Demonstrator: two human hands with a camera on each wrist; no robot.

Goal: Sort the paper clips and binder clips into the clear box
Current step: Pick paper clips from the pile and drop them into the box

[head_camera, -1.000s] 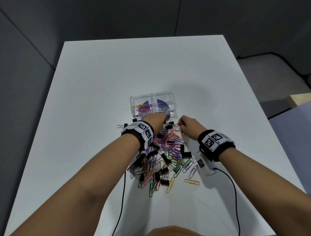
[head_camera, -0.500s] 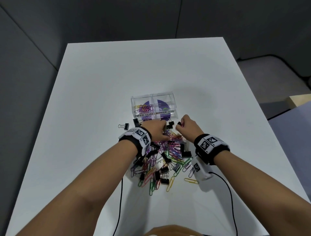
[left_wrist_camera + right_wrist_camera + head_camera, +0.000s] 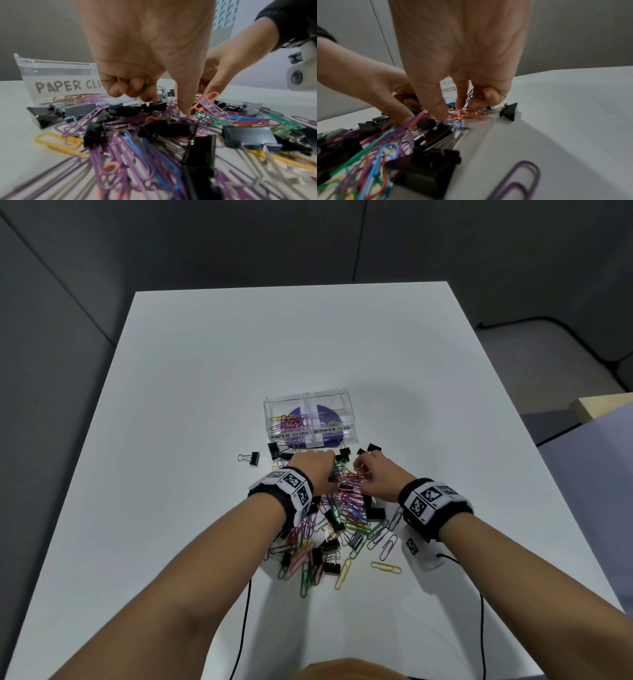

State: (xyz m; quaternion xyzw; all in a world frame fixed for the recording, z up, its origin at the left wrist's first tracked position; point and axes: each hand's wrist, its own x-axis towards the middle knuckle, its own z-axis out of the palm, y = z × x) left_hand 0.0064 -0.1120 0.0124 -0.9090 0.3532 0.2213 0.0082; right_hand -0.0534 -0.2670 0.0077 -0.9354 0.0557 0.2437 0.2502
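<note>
Clear box [image 3: 342,400]: long axis left-right | both hands' fingers apparently pinching paper clips [image 3: 349,501]

white table [image 3: 205,405], grey wall panels [image 3: 239,241], black cable [image 3: 534,320] on the floor

White table [image 3: 212,378] under my cameras
On it I see the clear box [image 3: 345,402], a heap of paper clips [image 3: 356,508] mixed with binder clips [image 3: 376,512], one stray binder clip [image 3: 250,457]
</note>
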